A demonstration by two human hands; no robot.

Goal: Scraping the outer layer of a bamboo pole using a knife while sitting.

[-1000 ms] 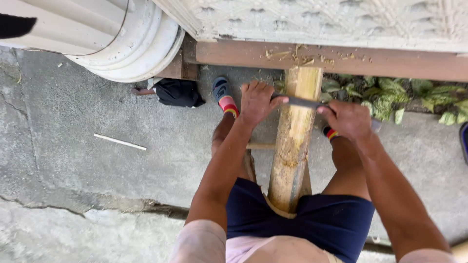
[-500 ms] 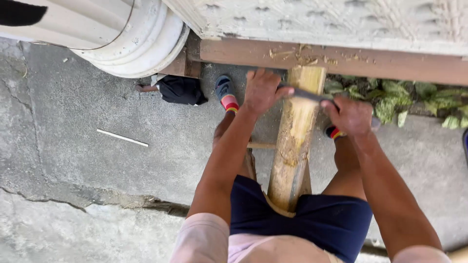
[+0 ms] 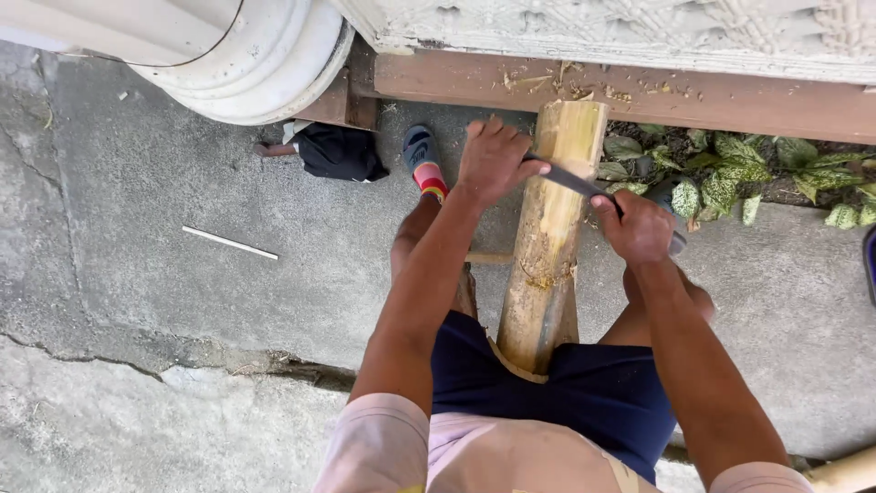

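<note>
Bamboo pole (image 3: 550,246): thick, yellow-green, held upright between the seated person's knees, top end leaning against a brown wooden ledge (image 3: 730,96).
Knife (image 3: 573,183): dark blade laid across the pole near its top.
Left hand (image 3: 495,160): grip clenched on the blade's far end.
Right hand (image 3: 641,228): grip clenched on the handle.
Floor: grey concrete (image 3: 182,301), white stick (image 3: 230,243), leafy plant (image 3: 730,183).
</note>
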